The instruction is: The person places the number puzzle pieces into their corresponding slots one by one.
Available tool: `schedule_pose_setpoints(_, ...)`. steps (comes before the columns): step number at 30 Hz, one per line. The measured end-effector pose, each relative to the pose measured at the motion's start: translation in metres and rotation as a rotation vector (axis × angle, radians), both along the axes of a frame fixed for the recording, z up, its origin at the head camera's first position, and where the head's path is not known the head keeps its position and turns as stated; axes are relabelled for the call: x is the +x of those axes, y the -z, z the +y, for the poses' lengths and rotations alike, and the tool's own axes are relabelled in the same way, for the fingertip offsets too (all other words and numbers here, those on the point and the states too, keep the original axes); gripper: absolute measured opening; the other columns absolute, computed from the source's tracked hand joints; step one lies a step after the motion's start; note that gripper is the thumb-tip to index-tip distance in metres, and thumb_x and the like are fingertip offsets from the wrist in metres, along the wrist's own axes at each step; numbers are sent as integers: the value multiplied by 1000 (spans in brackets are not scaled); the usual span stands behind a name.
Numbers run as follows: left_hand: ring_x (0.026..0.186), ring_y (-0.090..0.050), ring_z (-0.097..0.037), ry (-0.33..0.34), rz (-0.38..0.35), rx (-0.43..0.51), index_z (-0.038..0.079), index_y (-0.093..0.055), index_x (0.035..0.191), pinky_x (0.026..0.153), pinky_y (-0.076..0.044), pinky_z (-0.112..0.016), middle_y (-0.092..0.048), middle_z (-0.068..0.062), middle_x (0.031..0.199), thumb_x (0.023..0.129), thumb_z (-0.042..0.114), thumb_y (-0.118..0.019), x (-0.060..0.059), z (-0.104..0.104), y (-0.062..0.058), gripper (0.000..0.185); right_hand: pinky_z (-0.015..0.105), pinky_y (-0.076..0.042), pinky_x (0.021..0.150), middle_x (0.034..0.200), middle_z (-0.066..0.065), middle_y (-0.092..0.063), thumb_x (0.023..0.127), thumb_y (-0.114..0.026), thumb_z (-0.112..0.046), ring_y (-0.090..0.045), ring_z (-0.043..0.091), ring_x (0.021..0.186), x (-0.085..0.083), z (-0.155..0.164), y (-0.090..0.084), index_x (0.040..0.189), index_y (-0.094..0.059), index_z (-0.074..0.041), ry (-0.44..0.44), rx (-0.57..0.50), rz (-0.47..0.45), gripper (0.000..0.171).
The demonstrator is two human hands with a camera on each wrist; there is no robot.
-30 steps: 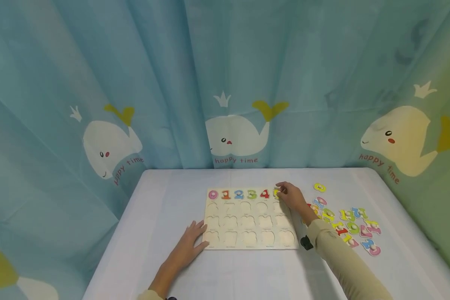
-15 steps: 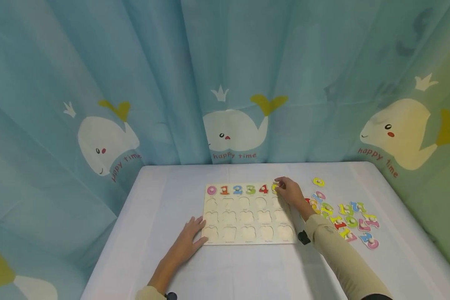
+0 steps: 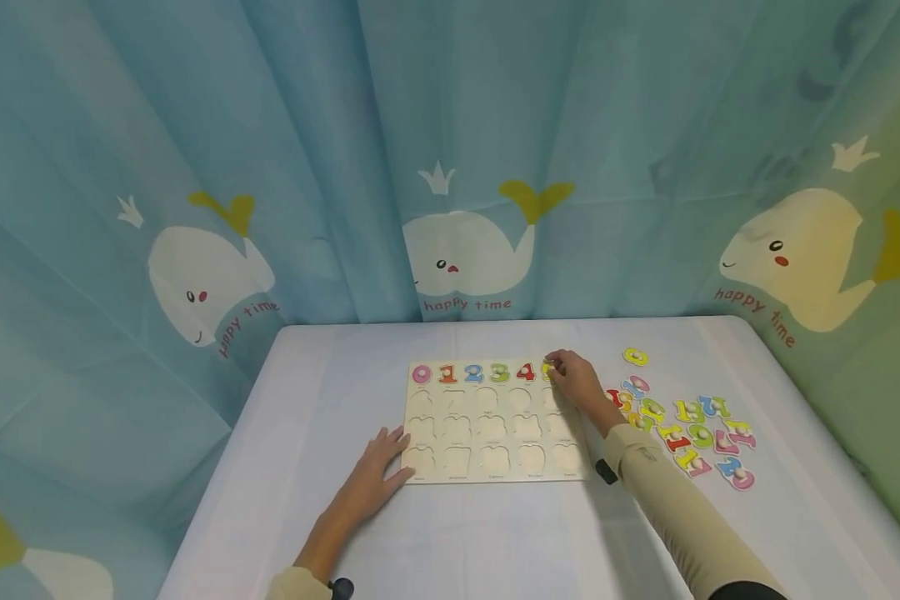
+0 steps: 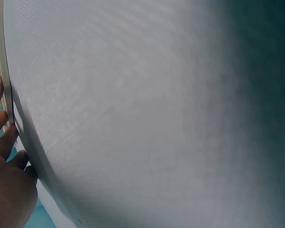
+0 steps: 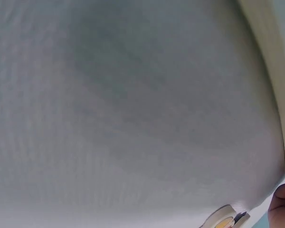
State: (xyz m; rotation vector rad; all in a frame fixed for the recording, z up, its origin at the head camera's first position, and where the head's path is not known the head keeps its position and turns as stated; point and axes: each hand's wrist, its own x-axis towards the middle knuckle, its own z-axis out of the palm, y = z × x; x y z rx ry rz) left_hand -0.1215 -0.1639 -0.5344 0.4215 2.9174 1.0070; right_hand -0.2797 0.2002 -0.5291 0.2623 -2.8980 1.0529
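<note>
A wooden number puzzle board (image 3: 474,431) lies flat on the table in the head view. Along its top row sit a pink 0 (image 3: 422,374), an orange 1, a blue 2, a green 3 and a red 4 (image 3: 526,372). Thumb and fingertips of my right hand (image 3: 579,385) pinch the yellow 5 (image 3: 546,372) at the row's right end, covering much of it. My left hand (image 3: 378,462) rests with spread fingers at the board's lower left edge; the left wrist view shows its fingertips (image 4: 9,135) against that edge. Lower rows show bare recesses.
To the right lie several loose number pieces (image 3: 701,436), some overlapping. A yellow piece (image 3: 635,357) lies apart near the back. White cloth covers the table (image 3: 495,542), and a blue curtain (image 3: 315,167) with whales hangs behind it.
The head view has tilted slightly, so everything sits a little higher in it. My right hand stays at the yellow 5, and the left hand keeps its place on the board's edge.
</note>
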Motion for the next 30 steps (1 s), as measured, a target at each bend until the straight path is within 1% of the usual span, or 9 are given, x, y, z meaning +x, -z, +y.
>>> schedule_pose_setpoints(4,136,-25,-38,-4,-5,-7,-2,-50,133,110,-19,-51,-42,-15,143,90,23,-64,-1,2,0,52,45,-48,77,98,18,-59,88,-62,-2,-57,30,87,2,7,-1,119,-56,7,-33,-39,4,32)
schedule_pose_setpoints(6,136,-25,-37,-11,-12,-8,-1,-50,133,110,-19,-51,-41,-14,143,89,23,-64,0,3,0,52,47,-48,79,106,20,-59,89,-62,-4,-58,32,92,4,11,-2,124,-53,6,-51,-62,-13,38)
schedule_pose_setpoints(8,136,-25,-37,-15,-17,-13,-1,-50,134,110,-20,-51,-41,-14,144,89,23,-64,0,2,1,53,46,-49,79,112,21,-58,90,-61,-7,-58,33,95,6,19,-3,129,-49,5,-46,-80,-36,42)
schedule_pose_setpoints(12,136,-24,-38,-7,-15,-13,-1,-50,133,110,-19,-52,-41,-15,143,89,23,-65,0,2,4,53,41,-50,74,117,20,-58,94,-58,-12,-58,31,95,13,42,-6,130,-50,1,37,-68,-34,39)
schedule_pose_setpoints(16,135,-25,-39,-1,-2,-7,-2,-50,133,110,-19,-52,-42,-16,142,89,22,-65,-1,1,3,53,35,-48,64,112,20,-59,95,-56,-11,-57,30,89,22,74,-12,127,-52,3,110,-62,2,35)
schedule_pose_setpoints(20,135,-25,-39,3,-8,-21,-2,-50,133,110,-18,-52,-41,-17,143,89,22,-65,-1,0,1,53,34,-44,60,108,21,-59,95,-54,-9,-54,29,83,32,106,-18,128,-50,5,150,-29,12,35)
schedule_pose_setpoints(22,136,-25,-39,-5,-8,-28,-2,-50,133,110,-17,-51,-41,-17,143,89,21,-65,-1,0,1,53,35,-44,63,108,21,-57,96,-52,-11,-52,28,83,37,120,-20,130,-48,4,169,-3,-7,37)
schedule_pose_setpoints(27,137,-23,-37,-17,-20,-40,-1,-49,135,112,-15,-48,-40,-15,144,89,22,-65,-2,-1,2,54,38,-45,70,111,21,-53,98,-47,-16,-49,31,90,54,156,-29,132,-45,1,182,43,-119,38)
schedule_pose_setpoints(30,137,-22,-37,-4,-37,-31,-1,-48,135,112,-14,-48,-39,-15,145,89,22,-65,-3,1,3,54,35,-47,64,108,21,-54,97,-50,-17,-50,30,88,69,179,-32,130,-47,2,143,42,-187,38)
